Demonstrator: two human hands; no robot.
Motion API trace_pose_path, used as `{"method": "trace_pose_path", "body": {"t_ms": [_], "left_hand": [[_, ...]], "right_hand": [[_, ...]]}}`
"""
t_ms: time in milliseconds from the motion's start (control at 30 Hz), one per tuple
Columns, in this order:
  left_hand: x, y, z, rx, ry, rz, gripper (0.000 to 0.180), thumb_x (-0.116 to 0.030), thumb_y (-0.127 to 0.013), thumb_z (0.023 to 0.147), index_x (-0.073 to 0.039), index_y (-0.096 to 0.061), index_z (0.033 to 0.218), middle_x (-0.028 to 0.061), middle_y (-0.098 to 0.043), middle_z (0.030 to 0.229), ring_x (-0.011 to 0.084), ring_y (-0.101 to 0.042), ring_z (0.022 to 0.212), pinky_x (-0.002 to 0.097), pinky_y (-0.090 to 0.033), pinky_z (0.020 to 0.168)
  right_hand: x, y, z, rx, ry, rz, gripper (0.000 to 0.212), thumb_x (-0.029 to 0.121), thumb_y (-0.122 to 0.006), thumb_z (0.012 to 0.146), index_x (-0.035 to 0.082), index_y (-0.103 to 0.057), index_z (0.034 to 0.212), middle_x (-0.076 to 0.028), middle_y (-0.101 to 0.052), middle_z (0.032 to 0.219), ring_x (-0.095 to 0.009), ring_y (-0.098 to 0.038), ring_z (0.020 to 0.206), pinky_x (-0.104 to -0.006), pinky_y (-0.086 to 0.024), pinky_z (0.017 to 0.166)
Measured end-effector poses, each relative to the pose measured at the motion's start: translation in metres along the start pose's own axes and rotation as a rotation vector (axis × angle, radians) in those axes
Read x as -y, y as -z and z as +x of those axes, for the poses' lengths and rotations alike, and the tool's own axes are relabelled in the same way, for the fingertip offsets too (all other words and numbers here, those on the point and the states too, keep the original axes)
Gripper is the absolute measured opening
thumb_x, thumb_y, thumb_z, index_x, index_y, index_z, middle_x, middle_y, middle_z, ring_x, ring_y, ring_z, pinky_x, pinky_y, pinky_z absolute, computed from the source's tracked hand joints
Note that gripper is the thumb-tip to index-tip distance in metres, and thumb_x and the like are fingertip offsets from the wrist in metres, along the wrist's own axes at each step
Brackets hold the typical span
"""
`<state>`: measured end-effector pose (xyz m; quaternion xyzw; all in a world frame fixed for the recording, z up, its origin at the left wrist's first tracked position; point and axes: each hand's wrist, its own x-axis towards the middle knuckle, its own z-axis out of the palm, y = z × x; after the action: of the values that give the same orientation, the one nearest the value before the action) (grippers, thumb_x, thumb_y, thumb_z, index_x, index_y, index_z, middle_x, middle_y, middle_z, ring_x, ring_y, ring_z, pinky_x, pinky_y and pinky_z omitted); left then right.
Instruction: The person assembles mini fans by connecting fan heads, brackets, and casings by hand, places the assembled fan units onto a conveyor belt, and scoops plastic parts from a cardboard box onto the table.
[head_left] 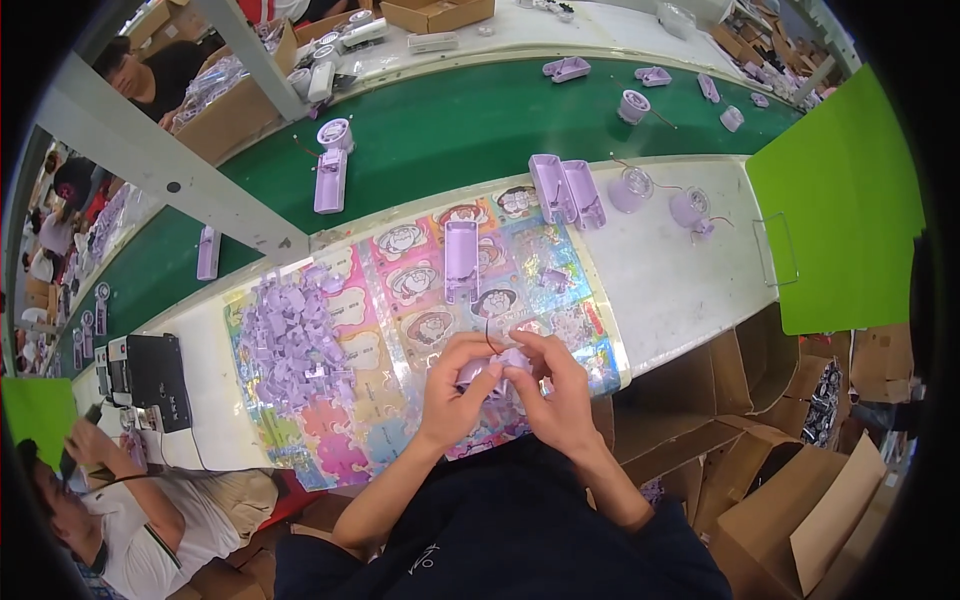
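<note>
Flanking green conveyor belt (pixel 450 125), white worktable (pixel 670 270)

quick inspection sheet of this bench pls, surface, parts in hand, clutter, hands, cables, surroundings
surface: white bench with a colourful cartoon mat on it, beside a green conveyor belt
job's things: small lilac part held over the mat's near edge; details hidden by fingers
clutter: pile of lilac pieces on the mat's left; one lilac housing standing on the mat; two more housings and two round lilac parts at the bench's far edge
grippers: left hand and right hand both pinch the part
cables: thin dark wire rising from the held part
surroundings: open cardboard boxes at right; black device at left; other people at left
</note>
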<state>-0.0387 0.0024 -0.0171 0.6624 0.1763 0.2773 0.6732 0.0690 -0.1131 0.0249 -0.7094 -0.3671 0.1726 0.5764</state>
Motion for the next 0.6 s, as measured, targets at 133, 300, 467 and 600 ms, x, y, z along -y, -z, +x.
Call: {"method": "trace_pose_path", "body": {"t_ms": [133, 300, 467, 600], "left_hand": [[-0.001, 0.004, -0.004, -0.024, -0.019, -0.060, 0.012, -0.004, -0.065, 0.092, 0.002, -0.066, 0.102, 0.0122, -0.063, 0.110, 0.0216, -0.060, 0.103, 0.0319, -0.046, 0.092], [-0.020, 0.009, 0.005, 0.036, -0.013, -0.071, 0.009, -0.006, -0.065, 0.092, 0.002, -0.066, 0.097, 0.0117, -0.064, 0.107, 0.0211, -0.061, 0.102, 0.0326, -0.046, 0.091], [-0.024, 0.048, 0.075, 0.177, -0.289, 0.497, 0.020, 0.000, -0.063, 0.083, -0.002, -0.069, 0.103, 0.0146, -0.063, 0.123, 0.0330, -0.058, 0.112, 0.0432, -0.044, 0.099], [-0.018, 0.055, 0.117, 0.204, -0.409, 1.009, 0.052, 0.004, -0.064, 0.067, -0.013, -0.070, 0.115, 0.0157, -0.050, 0.144, 0.0386, -0.045, 0.133, 0.0467, -0.035, 0.114]], "right_hand": [[0.003, 0.004, -0.001, 0.111, -0.081, -0.004, 0.032, 0.001, -0.071, 0.089, 0.002, -0.068, 0.121, -0.005, -0.053, 0.084, -0.012, -0.048, 0.064, -0.0267, -0.039, 0.056], [0.012, 0.011, 0.003, 0.123, -0.029, 0.019, 0.029, 0.005, -0.069, 0.092, 0.001, -0.069, 0.120, -0.005, -0.052, 0.083, -0.012, -0.048, 0.068, -0.0268, -0.040, 0.061], [-0.018, 0.044, 0.036, 0.310, -0.127, -0.011, 0.028, 0.012, -0.065, 0.096, 0.003, -0.068, 0.122, -0.010, -0.067, 0.092, -0.015, -0.057, 0.070, -0.0274, -0.046, 0.067], [-0.005, 0.039, 0.063, 0.411, -0.201, -0.329, 0.039, 0.016, -0.070, 0.092, 0.008, -0.062, 0.129, -0.013, -0.067, 0.090, -0.020, -0.063, 0.069, -0.0329, -0.049, 0.063]]}}
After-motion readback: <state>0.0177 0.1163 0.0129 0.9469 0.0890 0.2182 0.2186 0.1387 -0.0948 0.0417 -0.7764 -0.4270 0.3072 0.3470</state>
